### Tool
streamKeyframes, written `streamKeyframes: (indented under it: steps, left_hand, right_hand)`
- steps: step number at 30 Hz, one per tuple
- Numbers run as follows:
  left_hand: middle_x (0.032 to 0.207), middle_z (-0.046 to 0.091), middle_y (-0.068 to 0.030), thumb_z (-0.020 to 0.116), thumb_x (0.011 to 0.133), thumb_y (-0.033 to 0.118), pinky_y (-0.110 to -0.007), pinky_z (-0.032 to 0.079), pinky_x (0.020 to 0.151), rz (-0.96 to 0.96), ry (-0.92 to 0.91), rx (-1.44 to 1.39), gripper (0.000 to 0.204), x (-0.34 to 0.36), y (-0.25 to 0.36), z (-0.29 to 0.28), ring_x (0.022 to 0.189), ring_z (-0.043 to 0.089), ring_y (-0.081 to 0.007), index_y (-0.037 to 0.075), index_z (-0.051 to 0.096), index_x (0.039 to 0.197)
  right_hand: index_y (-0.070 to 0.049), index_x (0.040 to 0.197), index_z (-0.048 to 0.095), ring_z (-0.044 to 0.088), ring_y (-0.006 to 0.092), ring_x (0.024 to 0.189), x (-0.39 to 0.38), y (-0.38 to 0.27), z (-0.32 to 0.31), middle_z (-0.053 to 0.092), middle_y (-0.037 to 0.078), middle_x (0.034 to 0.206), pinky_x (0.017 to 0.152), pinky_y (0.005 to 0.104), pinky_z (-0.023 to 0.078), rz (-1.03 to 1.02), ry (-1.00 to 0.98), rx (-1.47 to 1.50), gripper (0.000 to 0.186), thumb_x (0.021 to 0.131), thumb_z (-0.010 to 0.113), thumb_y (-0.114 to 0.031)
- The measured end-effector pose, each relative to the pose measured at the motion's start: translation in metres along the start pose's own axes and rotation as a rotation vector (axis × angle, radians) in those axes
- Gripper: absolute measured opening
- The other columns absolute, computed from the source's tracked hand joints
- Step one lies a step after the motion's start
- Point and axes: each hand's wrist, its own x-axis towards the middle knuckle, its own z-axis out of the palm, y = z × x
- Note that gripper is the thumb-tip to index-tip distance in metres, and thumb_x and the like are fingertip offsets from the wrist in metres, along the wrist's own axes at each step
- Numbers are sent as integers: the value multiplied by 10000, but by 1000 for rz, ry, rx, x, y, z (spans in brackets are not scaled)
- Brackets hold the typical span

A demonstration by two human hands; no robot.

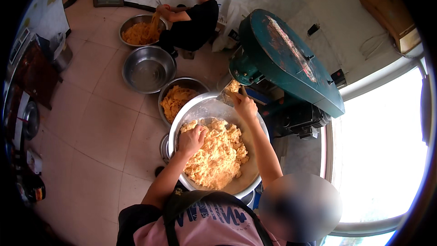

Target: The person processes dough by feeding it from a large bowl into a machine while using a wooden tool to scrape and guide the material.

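A large metal bowl (250, 180) in front of me is heaped with crumbly, pale yellow dough (216, 155). My left hand (191, 140) is at the heap's left side, its fingers curled into the dough. Farther up, past the bowl's far rim, my right hand (246, 105) is closed around what looks like a short wooden stick (243, 92). Beside that stick, a lump of dough (234, 85) sits at the mouth of a green machine (291, 59). The fingertips of both hands are partly hidden.
Beyond my bowl stand a basin of orange-yellow strips (176, 101) and a bare metal basin (148, 70). A seated person in black (200, 23) lifts strips from another basin (141, 32), scissors in hand. A bright window (378, 146) lies right; a dark wooden cabinet (36, 73) stands left.
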Motion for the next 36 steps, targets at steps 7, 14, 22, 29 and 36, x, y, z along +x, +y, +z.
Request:
streamKeyframes:
  steps: [7,14,22,29,36]
  left_hand:
    - [656,645,-113,549,888,431,-388,490,522,-38,39,38,406,-2,8,-24,537,616,-286,75,597,698]
    - [642,615,-93,592,868,373,-367,478,536,-3,136,21,355,-5,5,-18,562,600,-254,90,591,655]
    - [708,615,-72,559,877,386,-401,447,808,74,136,61,335,0,-11,2,711,595,-202,107,613,700]
    - [837,569,-67,628,818,341,-392,383,861,85,133,138,251,-4,-4,-15,891,478,-224,102,633,740]
    - [872,564,-102,637,786,260,-409,382,836,97,129,25,192,-3,-7,-8,965,463,-251,69,646,772]
  right_hand:
    - [-270,975,699,652,395,740,23,15,18,671,176,767,676,484,536,-28,-33,-147,209,825,588,-364]
    - [-312,1077,671,656,404,760,29,19,25,671,197,796,691,510,537,3,-36,-189,254,840,588,-355]
    - [-345,1357,411,668,361,691,17,13,34,670,184,752,594,487,529,-247,-118,-467,517,874,512,-190]
    - [-261,1353,444,677,341,653,17,-9,15,686,140,737,570,466,542,-233,-52,-613,525,845,501,-138]
    - [-347,1285,499,646,431,773,31,6,33,666,227,842,672,519,530,-46,-82,-316,376,910,500,-325]
